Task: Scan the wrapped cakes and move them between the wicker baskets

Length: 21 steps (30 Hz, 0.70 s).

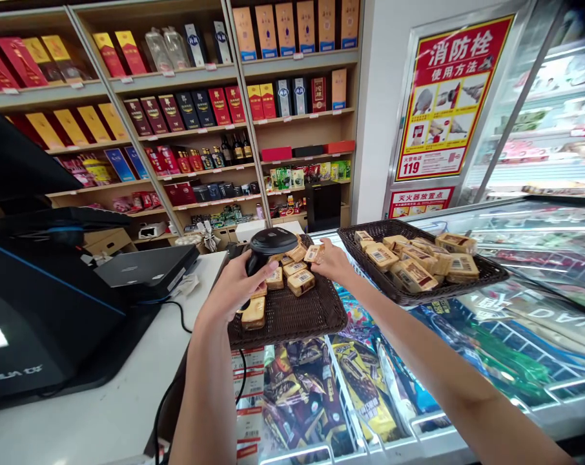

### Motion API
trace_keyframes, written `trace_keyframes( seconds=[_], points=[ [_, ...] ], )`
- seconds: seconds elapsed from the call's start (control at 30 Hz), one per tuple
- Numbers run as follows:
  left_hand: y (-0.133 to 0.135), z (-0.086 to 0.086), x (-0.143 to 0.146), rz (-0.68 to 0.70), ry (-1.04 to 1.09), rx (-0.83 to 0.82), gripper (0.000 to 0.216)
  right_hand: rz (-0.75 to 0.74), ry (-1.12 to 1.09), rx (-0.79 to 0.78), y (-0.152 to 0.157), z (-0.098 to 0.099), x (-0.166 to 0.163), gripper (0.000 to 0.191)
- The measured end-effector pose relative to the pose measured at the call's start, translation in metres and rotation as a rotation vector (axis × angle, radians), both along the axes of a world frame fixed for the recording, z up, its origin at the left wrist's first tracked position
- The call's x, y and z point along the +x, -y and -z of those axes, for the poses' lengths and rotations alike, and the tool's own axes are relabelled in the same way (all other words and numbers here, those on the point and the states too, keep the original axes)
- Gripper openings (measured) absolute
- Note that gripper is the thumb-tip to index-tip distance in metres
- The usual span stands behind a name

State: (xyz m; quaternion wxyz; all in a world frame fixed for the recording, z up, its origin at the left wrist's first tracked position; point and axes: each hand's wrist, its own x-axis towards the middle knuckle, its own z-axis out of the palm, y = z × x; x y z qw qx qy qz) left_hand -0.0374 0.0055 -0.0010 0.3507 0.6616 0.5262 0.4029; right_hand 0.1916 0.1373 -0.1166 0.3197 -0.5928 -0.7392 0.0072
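Note:
My left hand (237, 287) is wrapped round the handle of a black barcode scanner (274, 240), whose head hangs over the left wicker tray (292, 320). In that dark brown tray lie several small wrapped snack packs (301, 282) with barcode labels. At the tray's far right side, my right hand (332, 261) pinches one snack pack (314, 253), its label facing up. To the right, a second wicker tray (403, 298) bears a heap of similar packs (416, 276). Scanner and hand hide part of the packs in the left tray.
Both trays rest on a glass-topped freezer (447, 336) with bagged ice creams inside. At left, a white counter (103, 394) carries a black checkout machine (41, 303) and a black box (144, 268). A black cable (164, 400) trails beside the left tray. Shelves (186, 132) of boxed goods stand behind.

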Motion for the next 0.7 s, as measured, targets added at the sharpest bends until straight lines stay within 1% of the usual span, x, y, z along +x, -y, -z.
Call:
trace_keyframes(
  seconds=[0.13, 0.2, 0.33, 0.47, 0.7],
  points=[
    [0.001, 0.0, 0.011, 0.029, 0.036, -0.034, 0.048, -0.045, -0.189, 0.271, 0.026, -0.004, 0.027, 0.053],
    [0.0, 0.001, 0.019, 0.049, 0.058, -0.037, 0.047, -0.045, -0.25, 0.339, 0.033, -0.007, 0.037, 0.052],
    [-0.005, 0.006, 0.031, 0.088, 0.027, -0.061, 0.045, -0.067, -0.274, 0.36, 0.034, -0.013, 0.044, 0.051],
    [-0.01, 0.011, 0.038, 0.146, 0.031, -0.043, 0.044, -0.084, -0.268, 0.364, 0.032, -0.016, 0.045, 0.051],
    [-0.008, 0.011, 0.043, 0.117, 0.037, -0.034, 0.051, -0.086, -0.232, 0.335, 0.035, -0.019, 0.045, 0.053]
  ],
)
